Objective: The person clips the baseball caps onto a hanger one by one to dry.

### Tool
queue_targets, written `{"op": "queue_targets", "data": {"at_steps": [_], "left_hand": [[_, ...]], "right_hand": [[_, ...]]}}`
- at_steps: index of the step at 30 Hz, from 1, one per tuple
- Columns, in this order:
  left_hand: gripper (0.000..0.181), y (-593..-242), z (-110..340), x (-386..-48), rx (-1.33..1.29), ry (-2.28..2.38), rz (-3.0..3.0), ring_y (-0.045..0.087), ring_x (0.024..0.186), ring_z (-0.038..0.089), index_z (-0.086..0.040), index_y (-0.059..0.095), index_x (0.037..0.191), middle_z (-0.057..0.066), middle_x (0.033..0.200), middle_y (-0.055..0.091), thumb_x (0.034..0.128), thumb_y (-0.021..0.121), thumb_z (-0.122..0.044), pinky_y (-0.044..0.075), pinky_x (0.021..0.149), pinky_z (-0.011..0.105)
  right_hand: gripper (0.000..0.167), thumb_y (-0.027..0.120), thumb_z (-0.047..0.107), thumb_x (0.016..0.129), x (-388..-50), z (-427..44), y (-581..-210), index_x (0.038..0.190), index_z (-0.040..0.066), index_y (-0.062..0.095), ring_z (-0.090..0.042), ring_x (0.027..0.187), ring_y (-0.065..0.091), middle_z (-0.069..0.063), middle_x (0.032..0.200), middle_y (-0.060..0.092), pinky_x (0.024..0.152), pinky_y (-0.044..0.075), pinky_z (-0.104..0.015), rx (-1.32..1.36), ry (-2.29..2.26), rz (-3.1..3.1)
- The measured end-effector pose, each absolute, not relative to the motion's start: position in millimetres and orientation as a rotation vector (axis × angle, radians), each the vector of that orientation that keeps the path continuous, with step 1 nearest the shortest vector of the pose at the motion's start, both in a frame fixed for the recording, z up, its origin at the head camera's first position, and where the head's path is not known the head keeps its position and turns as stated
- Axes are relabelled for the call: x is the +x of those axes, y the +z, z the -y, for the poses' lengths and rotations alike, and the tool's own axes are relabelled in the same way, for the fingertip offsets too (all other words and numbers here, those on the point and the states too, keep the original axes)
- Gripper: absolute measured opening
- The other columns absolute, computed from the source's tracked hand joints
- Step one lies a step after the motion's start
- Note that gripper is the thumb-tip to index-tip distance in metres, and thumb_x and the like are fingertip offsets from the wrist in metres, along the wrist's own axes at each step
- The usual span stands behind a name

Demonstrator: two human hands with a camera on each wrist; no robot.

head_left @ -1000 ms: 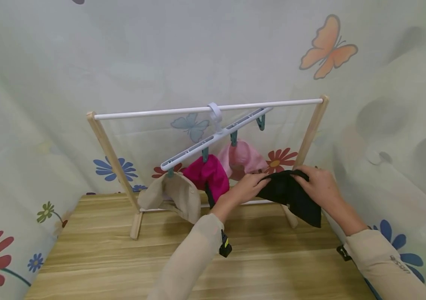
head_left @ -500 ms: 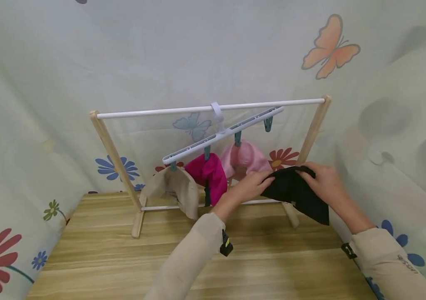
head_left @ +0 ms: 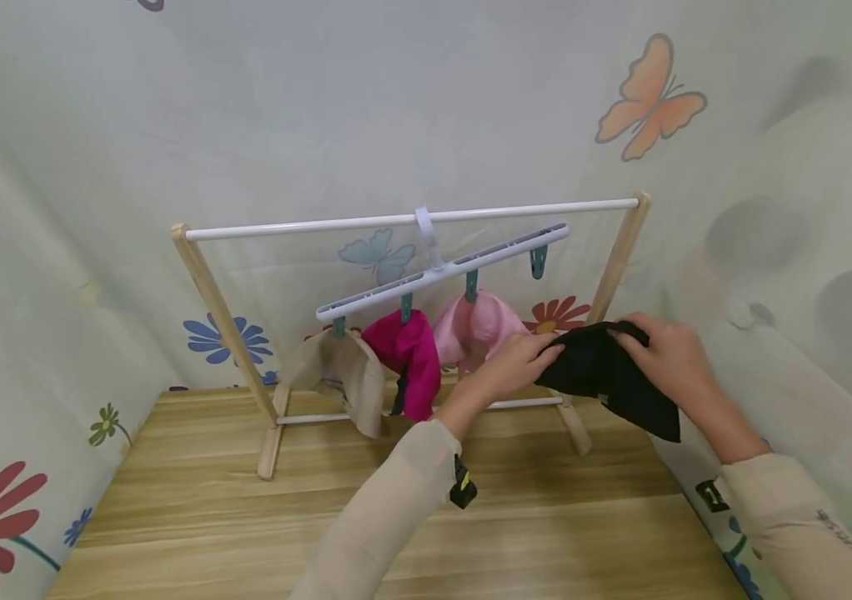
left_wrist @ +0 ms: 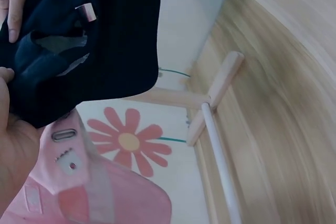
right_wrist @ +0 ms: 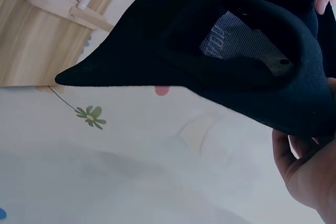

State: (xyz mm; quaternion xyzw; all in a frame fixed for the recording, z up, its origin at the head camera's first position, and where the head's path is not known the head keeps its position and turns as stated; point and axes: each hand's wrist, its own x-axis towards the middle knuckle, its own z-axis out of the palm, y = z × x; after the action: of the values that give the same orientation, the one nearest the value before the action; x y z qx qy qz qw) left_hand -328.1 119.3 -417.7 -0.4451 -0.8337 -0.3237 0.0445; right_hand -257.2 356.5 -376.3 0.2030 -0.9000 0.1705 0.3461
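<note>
A black cap (head_left: 606, 367) is held up between both hands to the right of the hanging caps. My left hand (head_left: 512, 365) pinches one edge of it, and my right hand (head_left: 669, 358) grips the opposite side. In the right wrist view the cap's opening shows a mesh-like lining (right_wrist: 236, 43); a small metal buckle (left_wrist: 86, 12) shows in the left wrist view. Above hangs a white clip hanger (head_left: 437, 271) with green clips. Its clips hold a beige cap (head_left: 366, 379), a magenta cap (head_left: 420, 358) and a pink cap (head_left: 497, 323). The rightmost clip (head_left: 538, 261) holds nothing.
The hanger hooks over the white top bar (head_left: 298, 227) of a rack with wooden legs (head_left: 223, 321). A lower white bar (left_wrist: 220, 161) joins the legs near the wooden tabletop (head_left: 246, 533). Patterned cloth (head_left: 283, 108) surrounds the table.
Both hands have shifted slightly to the right with the black cap. The hanger has swung a little, its right end moving right; the clipped caps sway with it.
</note>
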Motion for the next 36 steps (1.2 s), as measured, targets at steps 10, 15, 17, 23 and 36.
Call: {"op": "queue_targets", "data": {"at_steps": [10, 15, 17, 23, 36], "left_hand": [[0.033, -404, -124, -326, -1.286, -1.107, 2.526, 0.059, 0.081, 0.011, -0.009, 0.064, 0.127, 0.002, 0.088, 0.062, 0.1103, 0.045, -0.029, 0.049, 0.077, 0.011], [0.034, -398, -125, -327, -1.236, -1.229, 2.519, 0.061, 0.093, 0.011, -0.010, 0.064, 0.130, 0.001, 0.112, 0.069, 0.1097, 0.047, -0.031, 0.049, 0.092, 0.015], [0.033, -396, -125, -327, -1.230, -1.229, 2.513, 0.062, 0.092, 0.013, -0.009, 0.065, 0.128, 0.004, 0.108, 0.069, 0.1096, 0.047, -0.030, 0.050, 0.089, 0.016], [0.038, -389, -125, -326, -1.186, -1.224, 2.520, 0.065, 0.102, 0.014, -0.009, 0.065, 0.131, 0.006, 0.119, 0.070, 0.1092, 0.047, -0.034, 0.050, 0.096, 0.020], [0.038, -378, -127, -319, -0.782, -1.904, 2.196, 0.068, 0.116, 0.022, -0.001, 0.061, 0.135, 0.012, 0.127, 0.070, 0.1101, 0.046, -0.025, 0.051, 0.097, 0.020]], "right_hand": [[0.017, 0.074, 0.005, 0.091, -257, -357, -356, 0.106, -0.002, 0.073, -0.040, 0.066, 0.067, -0.022, 0.084, 0.074, 0.061, 0.054, -0.056, 0.529, 0.432, 2.367], [0.017, 0.075, 0.006, 0.091, -260, -355, -352, 0.105, -0.002, 0.073, -0.039, 0.063, 0.066, -0.022, 0.081, 0.073, 0.058, 0.053, -0.054, 0.543, 0.421, 2.357], [0.017, 0.075, 0.006, 0.091, -261, -354, -350, 0.105, -0.002, 0.073, -0.039, 0.063, 0.066, -0.022, 0.080, 0.073, 0.057, 0.053, -0.053, 0.545, 0.414, 2.363], [0.017, 0.073, 0.006, 0.092, -261, -356, -343, 0.105, -0.003, 0.072, -0.040, 0.065, 0.067, -0.023, 0.083, 0.073, 0.058, 0.053, -0.054, 0.541, 0.399, 2.395], [0.017, 0.075, 0.006, 0.091, -262, -367, -331, 0.105, -0.003, 0.074, -0.042, 0.072, 0.069, -0.023, 0.090, 0.074, 0.067, 0.054, -0.057, 0.508, 0.412, 2.369]]}}
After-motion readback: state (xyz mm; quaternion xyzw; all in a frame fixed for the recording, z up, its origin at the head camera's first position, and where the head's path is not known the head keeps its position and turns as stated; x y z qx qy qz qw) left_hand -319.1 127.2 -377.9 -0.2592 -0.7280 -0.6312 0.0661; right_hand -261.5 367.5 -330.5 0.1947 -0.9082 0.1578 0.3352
